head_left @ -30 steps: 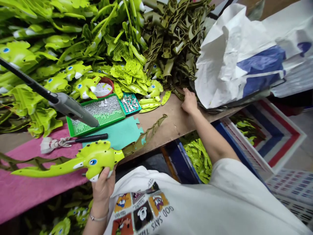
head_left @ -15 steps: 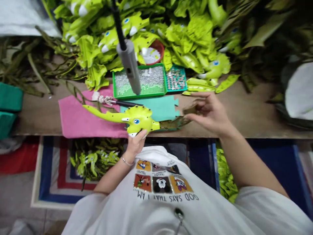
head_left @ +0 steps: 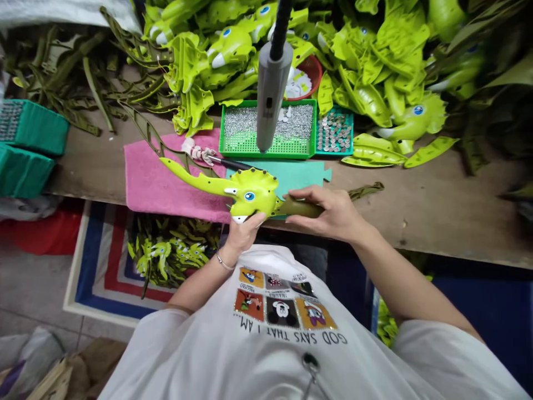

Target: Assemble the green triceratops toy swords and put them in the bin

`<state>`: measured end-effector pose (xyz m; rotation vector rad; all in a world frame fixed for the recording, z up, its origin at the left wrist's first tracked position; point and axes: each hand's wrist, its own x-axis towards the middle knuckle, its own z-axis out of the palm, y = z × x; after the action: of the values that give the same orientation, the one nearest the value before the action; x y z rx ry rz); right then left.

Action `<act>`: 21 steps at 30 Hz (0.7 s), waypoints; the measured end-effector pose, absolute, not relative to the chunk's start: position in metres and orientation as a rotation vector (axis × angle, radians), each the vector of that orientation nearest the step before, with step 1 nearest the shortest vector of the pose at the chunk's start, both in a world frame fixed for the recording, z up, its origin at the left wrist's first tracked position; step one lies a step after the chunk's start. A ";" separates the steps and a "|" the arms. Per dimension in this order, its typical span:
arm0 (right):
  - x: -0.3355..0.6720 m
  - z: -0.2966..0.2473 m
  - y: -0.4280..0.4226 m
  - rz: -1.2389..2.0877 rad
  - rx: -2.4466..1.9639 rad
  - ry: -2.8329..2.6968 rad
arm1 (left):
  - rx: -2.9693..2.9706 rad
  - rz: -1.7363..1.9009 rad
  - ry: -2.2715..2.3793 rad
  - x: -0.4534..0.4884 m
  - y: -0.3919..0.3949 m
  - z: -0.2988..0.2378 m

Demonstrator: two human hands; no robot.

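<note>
My left hand (head_left: pixel 244 233) grips the underside of a lime-green toy dinosaur head (head_left: pixel 250 194) with a blue eye and a long pointed snout, held at the bench's front edge. My right hand (head_left: pixel 331 214) is closed on an olive-green plastic piece (head_left: pixel 302 209) pressed against the back of that head; the piece's far end (head_left: pixel 366 190) lies on the bench. A grey powered screwdriver (head_left: pixel 270 94) hangs on a black cable just above both hands.
A green tray of screws (head_left: pixel 233 145) and a small teal tray of metal discs (head_left: pixel 335 133) sit behind a teal mat (head_left: pixel 300 169) and pink cloth (head_left: pixel 145 178). Heaps of green dinosaur parts (head_left: pixel 375 61) fill the back. Teal boxes (head_left: pixel 29 144) stand left; a bin of parts (head_left: pixel 170 255) lies below.
My right hand came from the olive pile at the right, carrying an olive piece, and has set it against the back of the dinosaur head. The view has swung left.
</note>
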<state>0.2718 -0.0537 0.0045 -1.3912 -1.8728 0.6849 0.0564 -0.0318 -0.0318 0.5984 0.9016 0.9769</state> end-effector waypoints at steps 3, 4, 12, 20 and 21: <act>0.269 0.001 -0.047 0.626 -1.243 -2.023 | 0.585 0.982 0.908 0.055 -0.032 -0.032; 0.267 -0.001 -0.045 0.597 -1.228 -2.046 | 0.577 0.982 0.914 0.055 -0.032 -0.032; 0.242 -0.011 -0.051 0.323 -1.387 -2.036 | 0.532 1.007 0.956 0.065 -0.037 -0.029; 0.255 0.027 -0.045 1.044 -1.518 -2.148 | 0.546 1.000 1.132 0.059 -0.043 -0.031; 0.257 0.031 -0.043 1.138 -1.535 -2.116 | 0.552 0.990 1.137 0.058 -0.043 -0.032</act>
<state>0.2571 -0.0426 0.0309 -1.5354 -2.1161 1.1379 0.0585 -0.0430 -0.0320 0.5519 1.1370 0.9895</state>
